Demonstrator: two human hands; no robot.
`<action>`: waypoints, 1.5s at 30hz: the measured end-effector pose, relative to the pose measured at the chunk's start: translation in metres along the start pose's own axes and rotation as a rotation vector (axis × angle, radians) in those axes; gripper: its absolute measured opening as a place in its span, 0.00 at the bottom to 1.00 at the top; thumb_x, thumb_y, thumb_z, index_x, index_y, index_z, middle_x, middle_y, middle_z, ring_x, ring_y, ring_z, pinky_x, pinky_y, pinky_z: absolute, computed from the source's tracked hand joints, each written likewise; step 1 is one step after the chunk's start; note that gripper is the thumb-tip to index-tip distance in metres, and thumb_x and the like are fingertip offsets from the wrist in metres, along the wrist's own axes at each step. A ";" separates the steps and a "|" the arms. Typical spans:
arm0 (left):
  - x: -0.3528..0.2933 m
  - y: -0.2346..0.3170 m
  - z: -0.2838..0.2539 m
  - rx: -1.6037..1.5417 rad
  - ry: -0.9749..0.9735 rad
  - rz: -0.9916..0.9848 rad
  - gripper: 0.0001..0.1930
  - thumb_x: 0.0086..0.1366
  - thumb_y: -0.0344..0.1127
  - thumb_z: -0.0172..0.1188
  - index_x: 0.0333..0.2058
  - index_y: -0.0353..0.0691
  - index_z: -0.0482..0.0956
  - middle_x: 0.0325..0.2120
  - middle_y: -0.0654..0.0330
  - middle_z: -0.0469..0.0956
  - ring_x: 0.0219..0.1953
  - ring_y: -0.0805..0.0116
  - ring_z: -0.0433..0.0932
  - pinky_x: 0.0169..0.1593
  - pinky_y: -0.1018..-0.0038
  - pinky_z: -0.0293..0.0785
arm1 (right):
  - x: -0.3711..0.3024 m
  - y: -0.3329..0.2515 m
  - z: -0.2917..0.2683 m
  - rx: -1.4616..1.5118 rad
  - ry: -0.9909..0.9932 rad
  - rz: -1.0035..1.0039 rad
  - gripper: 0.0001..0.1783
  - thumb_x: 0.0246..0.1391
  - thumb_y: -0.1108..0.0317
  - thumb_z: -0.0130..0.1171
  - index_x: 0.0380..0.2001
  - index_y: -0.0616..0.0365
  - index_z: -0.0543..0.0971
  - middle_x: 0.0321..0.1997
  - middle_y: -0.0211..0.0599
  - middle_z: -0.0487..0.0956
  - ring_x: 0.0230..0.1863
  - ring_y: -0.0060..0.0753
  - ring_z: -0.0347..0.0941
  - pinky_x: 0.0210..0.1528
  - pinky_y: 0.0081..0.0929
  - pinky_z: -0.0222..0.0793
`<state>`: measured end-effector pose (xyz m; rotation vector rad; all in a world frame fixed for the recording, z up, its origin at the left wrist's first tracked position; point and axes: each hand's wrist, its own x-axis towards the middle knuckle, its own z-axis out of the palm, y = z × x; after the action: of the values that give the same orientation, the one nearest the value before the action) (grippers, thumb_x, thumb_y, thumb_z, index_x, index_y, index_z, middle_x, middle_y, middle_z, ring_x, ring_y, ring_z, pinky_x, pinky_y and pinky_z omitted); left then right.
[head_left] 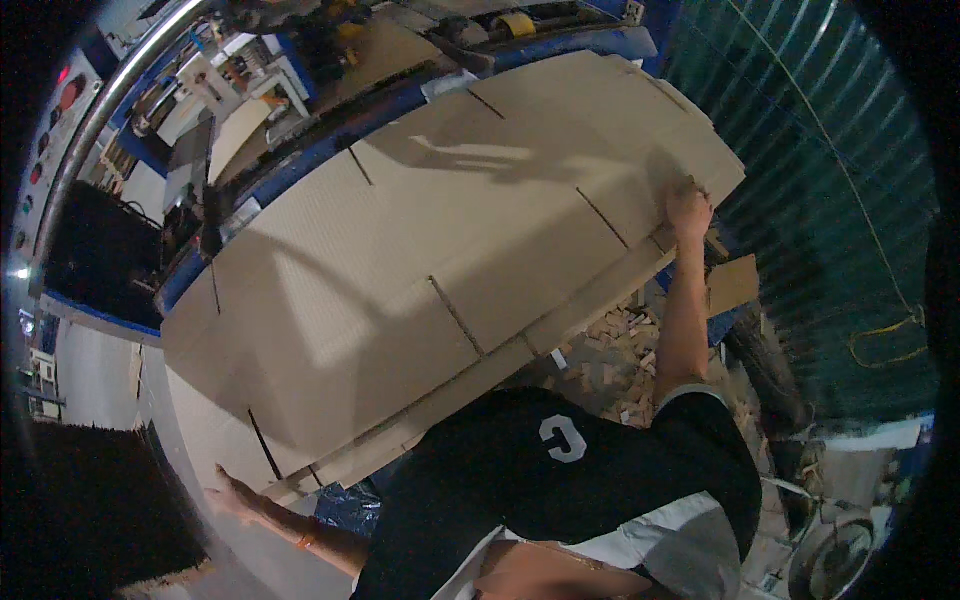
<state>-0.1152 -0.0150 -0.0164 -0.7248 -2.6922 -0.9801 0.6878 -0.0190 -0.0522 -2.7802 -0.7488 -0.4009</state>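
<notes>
Cardboard sheet (480,240), one, large, brown, slotted along both long edges: lies across the middle, its near edge just before the person's black shirt (490,450); further board edges show beneath that near side.
Left hand (232,497): at the sheet's near left corner, partly open, fingers loosely bent; whether it grips the edge cannot be told.
Right hand (690,208): at the right end by the near edge, fingers curled against the board; firmness of hold cannot be told.
Room: grey floor (235,555) lies bare off the near left corner; a narrow gap parts the right end from the green corrugated wall (830,190).
Obstructions: blue machine (600,42) along the whole far edge; metal tube (92,120) and control panel (40,150), far left; dark stack (90,500), near left; cardboard scraps (600,370) littered below, near right.
</notes>
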 end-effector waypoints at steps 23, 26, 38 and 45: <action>-0.109 0.043 -0.036 -0.747 -0.732 0.842 0.21 0.53 0.20 0.51 0.49 0.36 0.72 0.52 0.51 0.69 0.56 0.57 0.65 0.59 0.64 0.57 | -0.196 -0.058 -0.125 0.749 -0.206 -1.469 0.16 0.51 0.69 0.49 0.44 0.48 0.76 0.53 0.32 0.73 0.57 0.39 0.65 0.60 0.44 0.57; -0.131 0.076 -0.038 -0.063 -0.688 1.491 0.24 0.56 0.31 0.51 0.54 0.45 0.69 0.58 0.56 0.62 0.61 0.54 0.59 0.62 0.58 0.52 | -0.193 -0.072 -0.106 0.562 -0.264 -1.639 0.17 0.49 0.69 0.52 0.44 0.47 0.76 0.50 0.31 0.75 0.56 0.42 0.67 0.61 0.44 0.56; -0.116 0.130 -0.001 -0.134 -0.584 1.491 0.30 0.52 0.27 0.51 0.57 0.48 0.64 0.58 0.57 0.60 0.60 0.53 0.59 0.62 0.56 0.51 | -0.118 -0.138 -0.071 0.320 -0.335 -1.592 0.33 0.48 0.44 0.53 0.55 0.48 0.68 0.63 0.37 0.60 0.65 0.43 0.52 0.64 0.45 0.45; -0.071 0.209 0.082 -0.461 -0.495 1.435 0.29 0.55 0.29 0.52 0.58 0.45 0.62 0.57 0.52 0.61 0.59 0.51 0.59 0.61 0.58 0.54 | -0.070 -0.238 -0.058 0.311 -0.312 -1.530 0.39 0.47 0.39 0.52 0.56 0.53 0.65 0.64 0.38 0.57 0.63 0.46 0.53 0.64 0.46 0.45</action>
<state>0.0512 0.1491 0.0132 -2.6230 -1.3323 -0.9433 0.4944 0.1326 0.0153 -1.4670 -2.5851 -0.0228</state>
